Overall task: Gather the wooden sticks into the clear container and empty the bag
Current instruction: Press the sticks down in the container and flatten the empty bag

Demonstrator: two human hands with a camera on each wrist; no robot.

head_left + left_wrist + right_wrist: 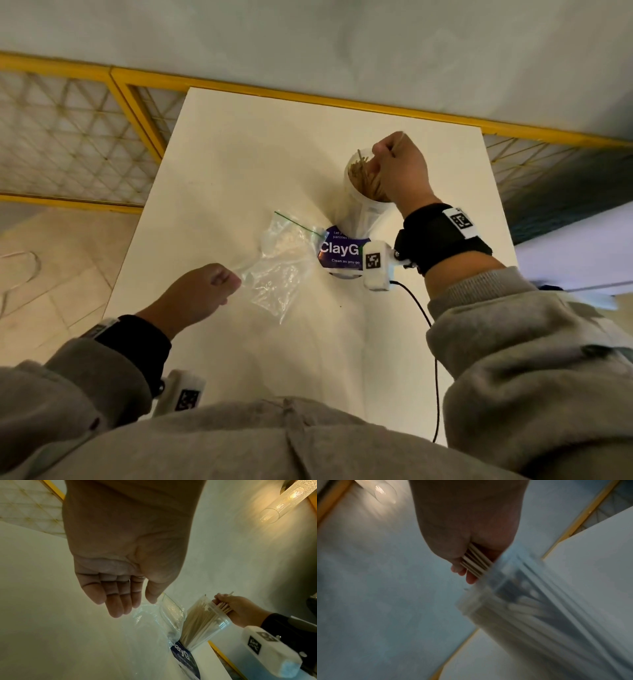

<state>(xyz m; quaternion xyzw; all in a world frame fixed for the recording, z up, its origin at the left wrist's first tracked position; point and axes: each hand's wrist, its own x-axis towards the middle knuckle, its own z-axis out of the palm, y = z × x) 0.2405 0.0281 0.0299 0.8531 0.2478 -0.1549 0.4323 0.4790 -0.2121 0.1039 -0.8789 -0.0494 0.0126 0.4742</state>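
**Two hands, one bag, one container at a white table**

One clear container (364, 202) stands upright on the white table (222, 144), packed with wooden sticks (363, 174) too many to count. The right hand (400, 171) is at its mouth, fingers curled round a small bundle of sticks whose lower ends reach into the opening; about five show edge-on in the right wrist view, though blur makes that count unsure. One clear plastic bag (281, 263) with a green strip along its top lies just left of the container, touching a purple printed label (337, 251) at the container's foot. The left hand (202, 291) pinches the bag's near corner between thumb and fingers, the other fingers loosely bent.

The table is plain and matte, set against a pale wall. A yellow-framed lattice railing (78, 137) runs behind and to the left, with tiled floor (51, 267) below. A black cable (433, 359) trails from the right wrist camera (376, 265) across the table's near edge. A tubular glass lamp (281, 503) glows on the wall.
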